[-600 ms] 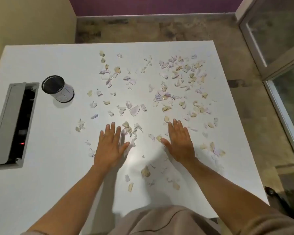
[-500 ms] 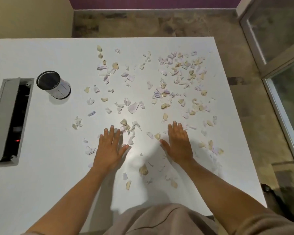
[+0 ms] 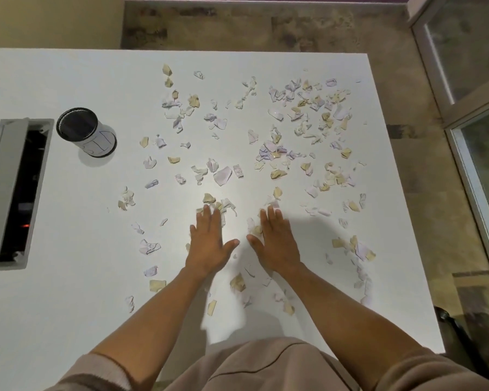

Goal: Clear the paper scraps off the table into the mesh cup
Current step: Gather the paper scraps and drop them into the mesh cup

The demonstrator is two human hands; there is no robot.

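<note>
Many torn paper scraps (image 3: 271, 149), white, lilac and tan, lie scattered over the white table (image 3: 68, 300), thickest at the far right. A black mesh cup (image 3: 85, 132) wrapped in white paper stands upright at the left. My left hand (image 3: 208, 242) lies flat, palm down, in the middle of the table, its fingertips against a small heap of scraps (image 3: 219, 204). Flat beside it rests my right hand (image 3: 277, 244), thumbs nearly meeting, with a few scraps at its fingertips and by its thumb. Neither hand holds anything.
A grey cable hatch (image 3: 14, 190) is sunk open into the table at the left edge. Beyond the table lies a mottled floor. A glass door frame (image 3: 474, 108) runs down the right side. More scraps lie near my forearms and the near right edge.
Both hands have slid inward toward each other, so the gap between the thumbs has closed. The scraps near the fingertips have bunched a little. The camera has tilted slightly.
</note>
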